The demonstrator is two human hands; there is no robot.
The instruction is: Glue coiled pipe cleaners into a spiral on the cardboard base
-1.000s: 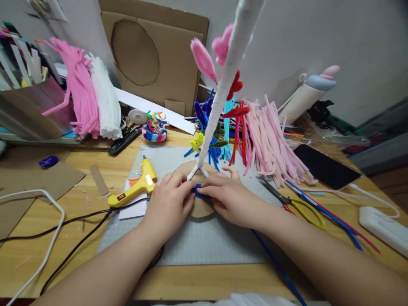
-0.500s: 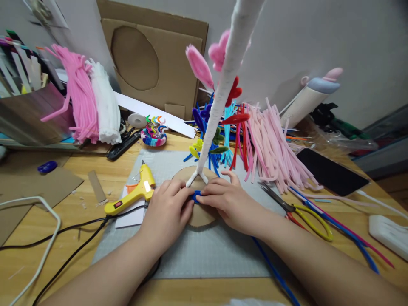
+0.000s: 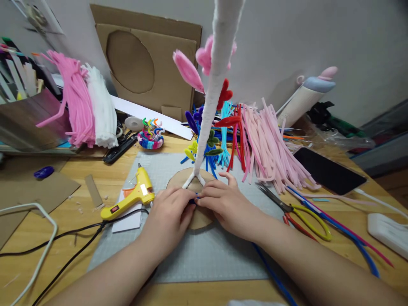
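My left hand (image 3: 170,212) and my right hand (image 3: 228,204) meet over a round cardboard disc (image 3: 202,221). Between their fingertips they pinch a small blue piece (image 3: 193,200), mostly hidden by the fingers. Just behind it, a white wrapped stem (image 3: 208,110) rises from the disc, its forked foot resting there. Pink petals (image 3: 188,71), a red flower (image 3: 225,94), a green flower (image 3: 212,139) and a yellow flower (image 3: 191,150) show around the stem. Under the disc lies a grey cutting mat (image 3: 216,259).
A yellow glue gun (image 3: 134,197) with a black cord lies left of the disc. Scissors (image 3: 295,209) and a phone (image 3: 330,170) are at the right. Pink fuzzy sticks (image 3: 264,144) lie behind; a metal holder (image 3: 35,119) stands back left.
The view has shifted slightly, so the stem appears further left. The blue piece is now more covered by my fingers; both hands keep their hold on it.
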